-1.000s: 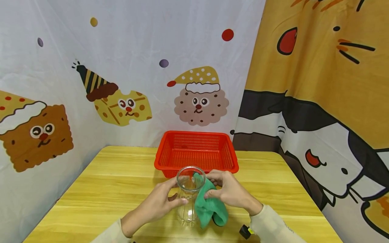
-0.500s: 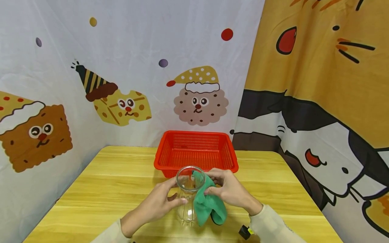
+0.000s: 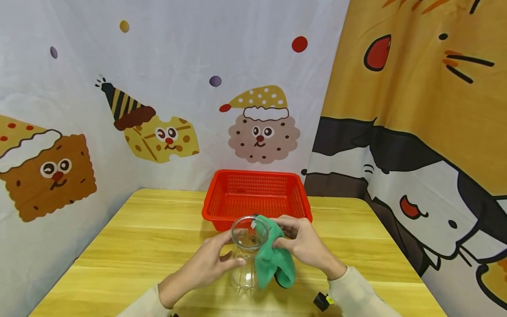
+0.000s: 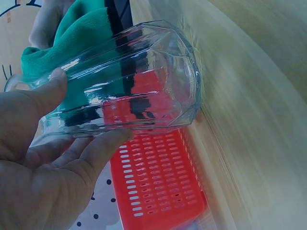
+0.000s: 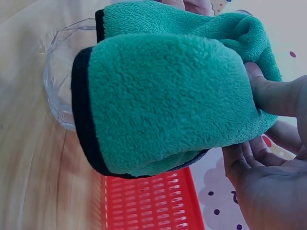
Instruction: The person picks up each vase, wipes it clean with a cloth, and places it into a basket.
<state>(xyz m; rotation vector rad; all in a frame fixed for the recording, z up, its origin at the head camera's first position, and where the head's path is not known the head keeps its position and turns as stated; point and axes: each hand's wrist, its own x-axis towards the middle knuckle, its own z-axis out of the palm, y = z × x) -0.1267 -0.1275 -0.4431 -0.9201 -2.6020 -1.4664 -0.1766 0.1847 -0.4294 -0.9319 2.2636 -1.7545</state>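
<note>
A clear glass vase (image 3: 244,279) with a faceted base stands upright, its open mouth facing up. My left hand (image 3: 207,264) holds its left side, thumb in front and fingers behind; in the left wrist view the base of the glass vase (image 4: 184,91) is right at the tabletop. On the other side, my right hand (image 3: 306,246) pinches a green cloth (image 3: 273,259) against the vase near its rim. The right wrist view shows the fluffy cloth (image 5: 163,100) folded over, with a black border, and the thumb of the right hand (image 5: 273,187) pressed into it.
Behind the vase, a red perforated plastic basket (image 3: 257,204) sits at the back of the wooden table (image 3: 158,237). A small black object (image 3: 321,301) with a yellow part is beside the right sleeve. Cartoon-printed curtains (image 3: 174,66) hang behind and to the right.
My right hand has moved slightly up and to the right, and the cloth's top edge has risen to the rim. My left hand and the vase have stayed nearly still.
</note>
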